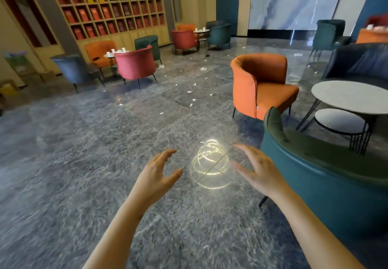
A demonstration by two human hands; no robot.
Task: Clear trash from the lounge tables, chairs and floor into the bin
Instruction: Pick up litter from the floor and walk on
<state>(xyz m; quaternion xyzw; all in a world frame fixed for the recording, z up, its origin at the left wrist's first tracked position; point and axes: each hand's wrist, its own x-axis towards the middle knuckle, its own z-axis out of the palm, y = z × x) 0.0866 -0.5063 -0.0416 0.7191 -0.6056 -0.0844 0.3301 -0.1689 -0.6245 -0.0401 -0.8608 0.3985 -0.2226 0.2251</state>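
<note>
Trash: small white paper scraps lie scattered on the floor in a loose trail through the middle of the room, from mid-distance toward the far seating; one scrap lies near, just beyond the hands, at the edge of a bright ring-shaped light reflection.
Far trash: white cups and paper stand on the far-left counter among the chairs; more white items sit on the far-centre counter.
Left hand: empty, fingers spread and lightly curled, palm turned inward, held above the floor left of the reflection.
Right hand: empty, fingers spread, palm turned inward, held above the floor right of the reflection, close to the teal chair.
Near right: the teal chair fills the near-right corner; behind it stand an orange chair and a round white counter with a smaller round one tucked under it.
Far left: a pink chair, an orange one and a grey-blue one ring the cup-laden counter, in front of a tall shelf wall of red and dark books.
Bin: I cannot tell where it is.
</note>
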